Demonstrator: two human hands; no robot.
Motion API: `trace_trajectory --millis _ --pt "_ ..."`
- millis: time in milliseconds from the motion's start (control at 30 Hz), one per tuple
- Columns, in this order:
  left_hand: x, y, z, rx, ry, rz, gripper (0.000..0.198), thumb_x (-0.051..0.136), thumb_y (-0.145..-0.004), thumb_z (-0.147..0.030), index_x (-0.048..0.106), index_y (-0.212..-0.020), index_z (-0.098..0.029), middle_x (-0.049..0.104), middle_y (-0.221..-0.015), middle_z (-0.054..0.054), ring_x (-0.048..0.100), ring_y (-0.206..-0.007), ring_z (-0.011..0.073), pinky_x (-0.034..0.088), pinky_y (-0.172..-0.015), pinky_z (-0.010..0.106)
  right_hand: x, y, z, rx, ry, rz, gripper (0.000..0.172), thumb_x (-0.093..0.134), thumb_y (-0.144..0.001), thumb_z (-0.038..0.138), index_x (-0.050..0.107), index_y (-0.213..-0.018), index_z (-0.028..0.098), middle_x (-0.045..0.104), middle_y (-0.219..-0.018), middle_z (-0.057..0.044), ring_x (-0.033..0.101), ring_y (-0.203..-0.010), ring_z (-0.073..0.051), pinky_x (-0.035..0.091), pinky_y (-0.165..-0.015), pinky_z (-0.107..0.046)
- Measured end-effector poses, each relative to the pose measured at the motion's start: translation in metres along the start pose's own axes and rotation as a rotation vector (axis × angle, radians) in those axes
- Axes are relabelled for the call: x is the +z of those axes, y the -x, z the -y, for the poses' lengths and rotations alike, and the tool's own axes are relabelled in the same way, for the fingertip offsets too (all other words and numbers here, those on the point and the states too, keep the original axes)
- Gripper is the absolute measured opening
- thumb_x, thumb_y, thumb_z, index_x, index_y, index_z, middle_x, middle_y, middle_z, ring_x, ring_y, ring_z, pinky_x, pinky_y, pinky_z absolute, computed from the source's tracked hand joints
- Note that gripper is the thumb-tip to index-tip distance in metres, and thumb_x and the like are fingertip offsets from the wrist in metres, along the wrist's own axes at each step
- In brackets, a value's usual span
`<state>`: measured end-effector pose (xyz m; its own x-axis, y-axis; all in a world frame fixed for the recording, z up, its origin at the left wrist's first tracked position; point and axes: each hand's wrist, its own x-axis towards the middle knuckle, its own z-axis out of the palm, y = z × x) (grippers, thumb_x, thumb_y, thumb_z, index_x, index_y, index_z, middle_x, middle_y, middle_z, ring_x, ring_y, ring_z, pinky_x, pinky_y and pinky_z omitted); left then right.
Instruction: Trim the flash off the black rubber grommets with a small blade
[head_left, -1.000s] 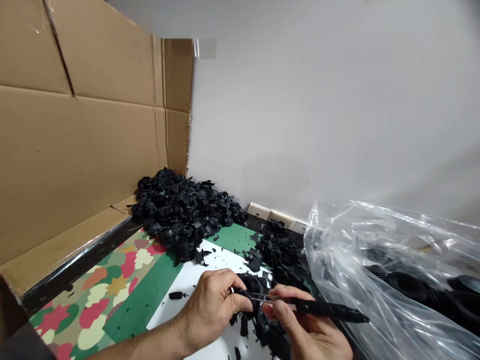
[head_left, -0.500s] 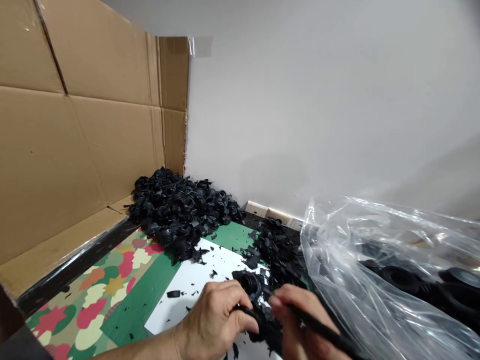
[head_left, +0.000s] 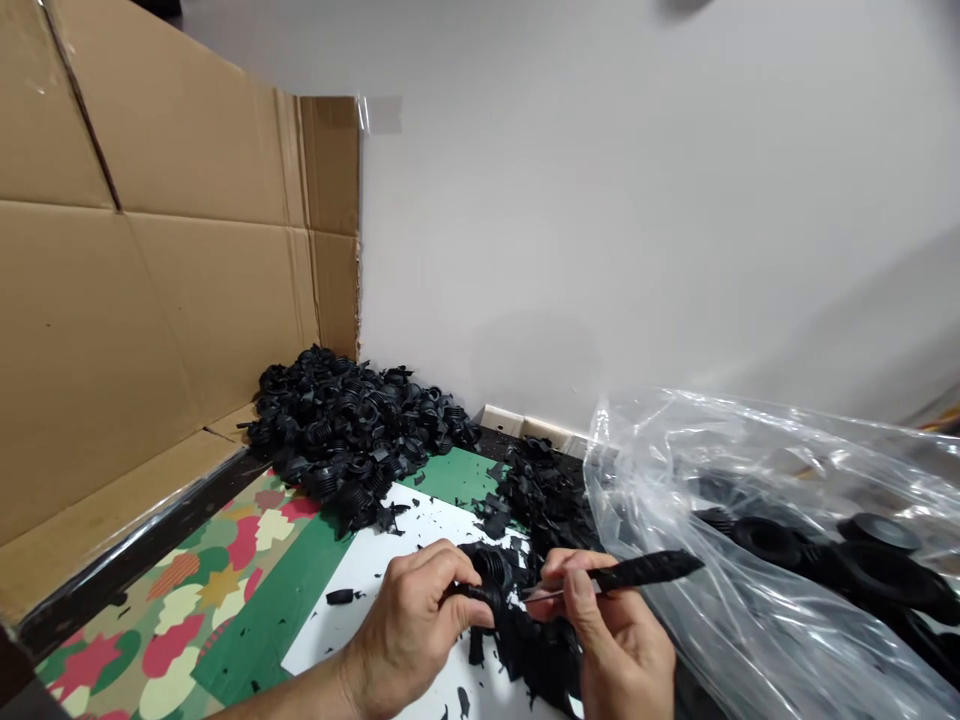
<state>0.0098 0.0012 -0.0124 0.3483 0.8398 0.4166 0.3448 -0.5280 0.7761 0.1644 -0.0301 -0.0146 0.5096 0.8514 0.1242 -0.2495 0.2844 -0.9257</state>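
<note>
Between thumb and forefinger, my left hand (head_left: 416,620) pinches a black rubber part (head_left: 478,592) above the white sheet. My right hand (head_left: 626,640) is closed round a slim knife (head_left: 649,570) with a black wrapped handle, its thin metal blade pointing left toward that part. The blade's tip is hard to make out against the dark rubber. Beneath and between both hands lie more black ribbed pieces and scraps (head_left: 536,650), partly hidden by my fingers.
Against the cardboard wall (head_left: 217,300) sits a large heap of black ribbed rubber pieces (head_left: 352,420). A pile of torn scraps (head_left: 544,490) lies right of it. A clear plastic bag (head_left: 637,500) with black round parts (head_left: 769,540) stands at right. Scraps dot the white sheet (head_left: 337,620).
My right hand has turned, so the knife's handle now points right and slightly up and its blade shows. My left hand keeps its pinch. The view has shifted slightly.
</note>
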Motion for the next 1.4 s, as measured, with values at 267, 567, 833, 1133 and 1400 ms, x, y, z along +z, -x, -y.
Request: trace_trajectory --millis 267,567,833,1133,1400 --pt "-0.002 -0.002 0.000 -0.026 0.054 0.010 0.006 0.064 -0.078 -0.012 0.063 -0.074 -0.016 0.064 -0.072 0.003 0.058 -0.066 0.0171 0.042 -0.061 0.026 0.001 0.002 0.002 0.004 -0.040 0.065 0.033 0.078 -0.069 0.050 0.065 -0.074 0.020 0.065 -0.078 0.001 0.062 -0.061 -0.012 0.049 -0.059 -0.021" --pt "-0.003 -0.004 0.000 -0.097 0.095 -0.018 0.009 0.059 -0.079 -0.018 0.058 -0.070 -0.018 0.060 -0.068 0.002 0.055 -0.066 0.0176 0.040 -0.064 0.028 0.001 0.005 -0.008 0.186 0.170 0.245 0.046 0.071 -0.069 0.060 0.061 -0.074 0.015 0.048 -0.049 0.006 0.036 -0.036 -0.006 0.027 -0.037 -0.018" --pt "-0.002 -0.004 0.000 -0.176 0.150 -0.028 0.013 0.058 -0.076 -0.017 0.052 -0.064 -0.019 0.055 -0.065 0.001 0.050 -0.061 0.0159 0.037 -0.058 0.026 0.007 0.010 -0.018 0.258 0.258 0.297 0.046 0.068 -0.070 0.061 0.061 -0.077 0.016 0.040 -0.044 0.009 0.031 -0.034 -0.007 0.024 -0.032 -0.019" --pt "-0.001 -0.005 -0.004 -0.235 0.250 -0.039 0.012 0.060 -0.073 -0.019 0.052 -0.064 -0.019 0.053 -0.063 -0.001 0.048 -0.059 0.0145 0.037 -0.056 0.025 0.010 0.007 -0.015 0.471 -0.040 0.322 0.045 0.080 -0.060 0.054 0.057 -0.066 0.015 0.049 -0.049 0.006 0.032 -0.031 -0.003 0.027 -0.032 -0.017" --pt "0.000 -0.005 -0.003 -0.387 0.284 -0.038 0.009 0.061 -0.071 -0.022 0.055 -0.065 -0.018 0.046 -0.054 -0.004 0.042 -0.051 0.0121 0.032 -0.048 0.024 0.010 0.004 -0.017 0.556 -0.158 0.302 0.038 0.083 -0.058 0.045 0.058 -0.062 0.017 0.047 -0.050 0.007 0.020 -0.034 -0.002 0.031 -0.034 -0.019"
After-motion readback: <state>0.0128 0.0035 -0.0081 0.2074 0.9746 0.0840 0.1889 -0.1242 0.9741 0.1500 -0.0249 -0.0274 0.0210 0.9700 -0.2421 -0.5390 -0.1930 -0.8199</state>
